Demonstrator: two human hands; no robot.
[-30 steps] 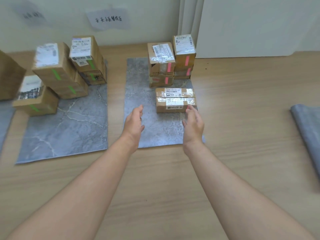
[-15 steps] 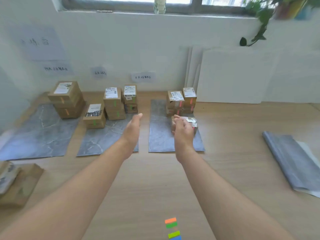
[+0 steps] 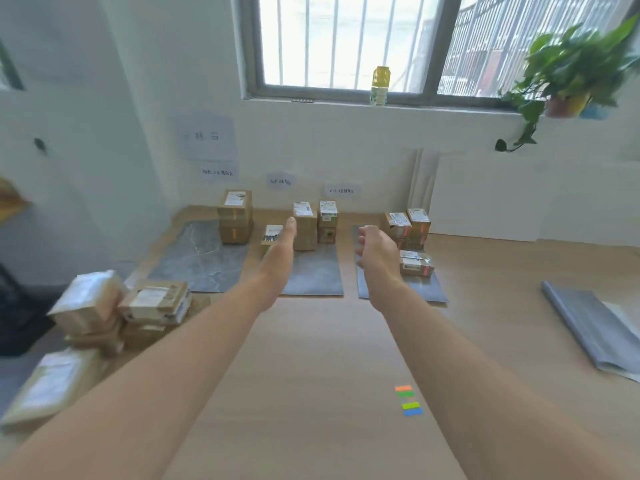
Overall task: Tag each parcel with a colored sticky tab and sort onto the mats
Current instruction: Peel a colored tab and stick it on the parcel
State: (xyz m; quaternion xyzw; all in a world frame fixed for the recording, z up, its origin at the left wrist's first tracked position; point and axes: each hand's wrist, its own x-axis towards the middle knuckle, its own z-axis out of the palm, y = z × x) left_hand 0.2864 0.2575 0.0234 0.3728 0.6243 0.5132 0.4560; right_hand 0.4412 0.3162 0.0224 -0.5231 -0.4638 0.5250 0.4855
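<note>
Left hand (image 3: 282,252), fingers straight, empty, partly hides a labelled parcel (image 3: 272,233) beyond it; right hand (image 3: 377,252), loosely curled, holds nothing; flat parcel (image 3: 416,264) just right; wall labels (image 3: 341,191) illegible

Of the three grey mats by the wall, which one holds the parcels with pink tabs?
The rightmost mat, by the right hand: its parcels carry pink tabs. The stack on the left mat shows orange ones; no pink on the middle mat.

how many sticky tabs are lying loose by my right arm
4, in one column beside the right forearm: orange tab farthest, then green tab, lime tab, blue tab nearest. A pale one may sit in the gap.
</note>
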